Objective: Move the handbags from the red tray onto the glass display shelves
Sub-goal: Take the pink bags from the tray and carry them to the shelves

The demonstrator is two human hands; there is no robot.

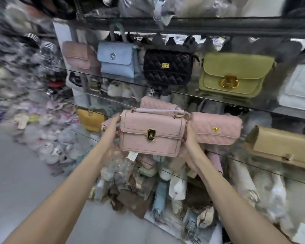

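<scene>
So the pink handbag (151, 133) is up in the air in front of the shelving, squeezed between both hands. It's a boxy little thing with a croc-stamped finish, a flap front, a shiny gold clasp (151, 135) dead centre and a pale lavender top handle (159, 111) lying flat across it. The left grip (111, 131) is curled round the bag's left end, thumb on the front edge. The right grip (190, 143) clamps the right end, with fingers tucked under the bottom corner. Can't tell if the base is touching glass or not.

Just right of it, pretty much touching, is a soft quilted pink bag (217, 129) with a tiny gold turn-lock. Another quilted pink one (157, 103) peeks out right behind the handle. Further right sits a long, smooth tan clutch (280, 147) on a glass shelf (245, 161). Off to the left, behind the left wrist, is a mustard bag (91, 120).

One shelf above it is a row. From left: a dusty pink bag (76, 55), a light blue flap bag (116, 62), a black diamond-quilted bag (167, 67), and an olive green bag (236, 74) with a chunky round gold buckle.

Below it all is a blurry heap of wrapped stuff.
</scene>
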